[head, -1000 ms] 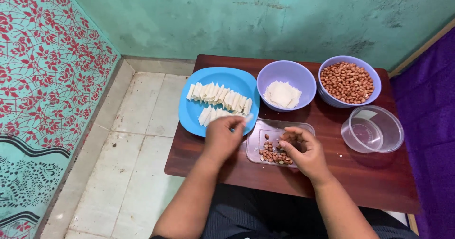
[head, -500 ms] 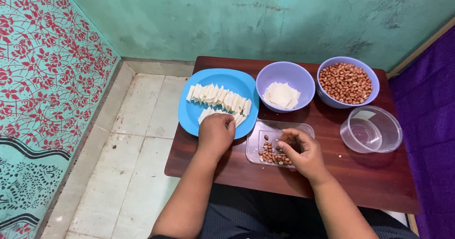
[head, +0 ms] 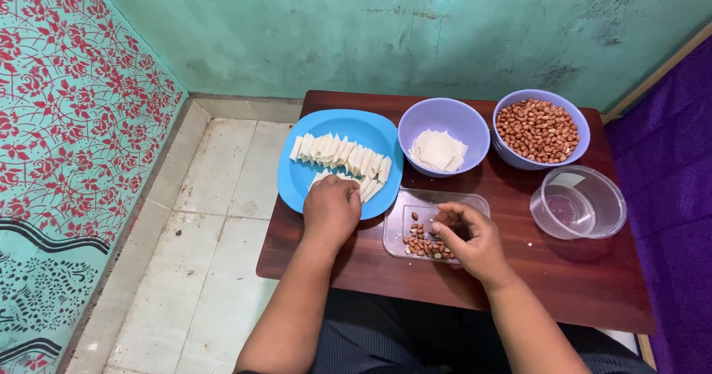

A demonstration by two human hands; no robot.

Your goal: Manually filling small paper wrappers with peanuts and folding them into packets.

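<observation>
My left hand [head: 331,211] rests on the near edge of a blue plate [head: 371,129], its fingers curled over pale rolled pastry pieces [head: 341,153] laid in rows; whether it grips one is hidden. My right hand [head: 467,240] hovers over a clear rectangular tray [head: 415,203] holding a small heap of peanuts [head: 423,242], fingertips pinched together just above the nuts. Both stand on a dark wooden table [head: 564,285].
At the back stand a purple bowl [head: 443,118] with flat white pastry sheets and a purple bowl of peanuts [head: 540,128]. A clear round container [head: 578,203] sits at the right. Tiled floor lies left, a purple cloth right.
My left hand has moved forward from the table's edge onto the plate's near rim. My right hand stays over the peanut tray.
</observation>
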